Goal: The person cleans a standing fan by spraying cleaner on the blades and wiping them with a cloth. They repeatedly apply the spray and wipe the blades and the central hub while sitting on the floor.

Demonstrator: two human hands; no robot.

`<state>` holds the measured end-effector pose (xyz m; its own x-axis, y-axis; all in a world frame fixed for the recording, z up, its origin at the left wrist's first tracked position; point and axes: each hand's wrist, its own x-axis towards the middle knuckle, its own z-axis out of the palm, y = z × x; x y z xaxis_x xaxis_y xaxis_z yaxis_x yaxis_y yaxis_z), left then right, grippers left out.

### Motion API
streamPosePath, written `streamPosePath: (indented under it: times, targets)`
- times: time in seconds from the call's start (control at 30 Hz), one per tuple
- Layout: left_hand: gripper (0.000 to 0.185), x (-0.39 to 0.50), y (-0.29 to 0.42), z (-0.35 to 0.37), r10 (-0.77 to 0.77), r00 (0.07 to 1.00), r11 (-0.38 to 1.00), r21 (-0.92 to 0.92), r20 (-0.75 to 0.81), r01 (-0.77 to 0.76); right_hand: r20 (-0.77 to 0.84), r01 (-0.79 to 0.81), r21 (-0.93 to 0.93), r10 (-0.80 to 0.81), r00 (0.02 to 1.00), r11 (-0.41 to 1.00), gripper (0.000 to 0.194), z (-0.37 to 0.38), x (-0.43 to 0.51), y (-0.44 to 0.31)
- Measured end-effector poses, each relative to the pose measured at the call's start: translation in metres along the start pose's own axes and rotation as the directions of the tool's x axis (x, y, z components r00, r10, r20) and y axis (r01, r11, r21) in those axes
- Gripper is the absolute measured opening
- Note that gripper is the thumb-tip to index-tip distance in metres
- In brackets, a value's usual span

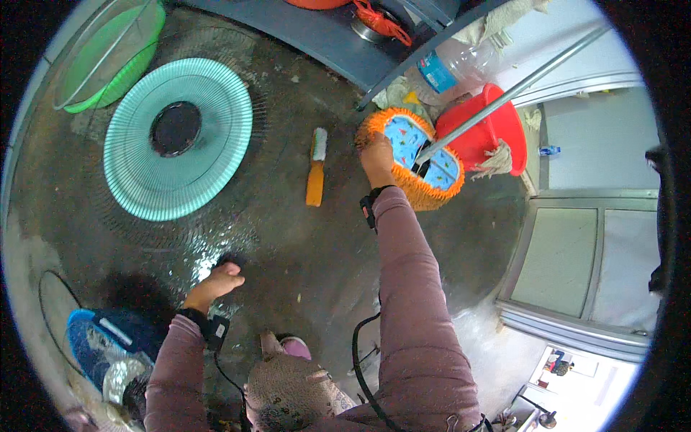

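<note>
My right hand grips the left edge of a mop head with orange chenille fringe and a blue patterned top. The fingers partly sink into the fringe. A metal mop pole joins the head at its black middle joint and slants up to the right. My left hand hangs over the wet floor, loosely curled, with nothing seen in it. Between and beyond my hands, a brush with an orange handle and white bristles lies on the floor. Left of it is a pale turquoise fan-shaped round grille with a dark centre.
A red bucket stands behind the mop head, with a rag over its rim. Near it lies a large plastic bottle beside a grey metal shelf. A green basin is at upper left, a blue container at lower left. Cabinet doors line the right.
</note>
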<state>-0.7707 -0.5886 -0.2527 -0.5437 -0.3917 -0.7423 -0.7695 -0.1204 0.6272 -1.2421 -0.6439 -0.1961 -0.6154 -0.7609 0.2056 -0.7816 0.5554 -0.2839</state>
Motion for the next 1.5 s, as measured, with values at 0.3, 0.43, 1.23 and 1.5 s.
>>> streamPosePath:
  times: [0.3,0.43,1.23,1.5]
  targets:
    - [0.03,0.016,-0.018,0.024,-0.034,0.977,0.99,0.13,-0.208,0.062,-0.027,0.153,-0.302,-0.169,0.985,0.941,0.037,0.016,0.102,0.081]
    - [0.03,0.006,-0.01,0.021,0.042,0.974,0.991,0.137,-0.223,-0.012,0.06,0.085,-0.3,-0.07,0.996,0.95,0.046,0.01,0.136,0.123]
    - [0.039,0.001,-0.025,0.025,0.115,0.966,0.991,0.099,-0.231,-0.094,0.111,-0.368,0.718,0.425,0.899,0.591,0.019,-0.051,0.069,0.074]
    - [0.038,0.006,-0.011,0.014,-0.087,0.99,0.983,0.155,-0.111,0.103,-0.018,-0.084,-0.058,0.084,0.996,0.995,0.033,-0.006,0.103,0.11]
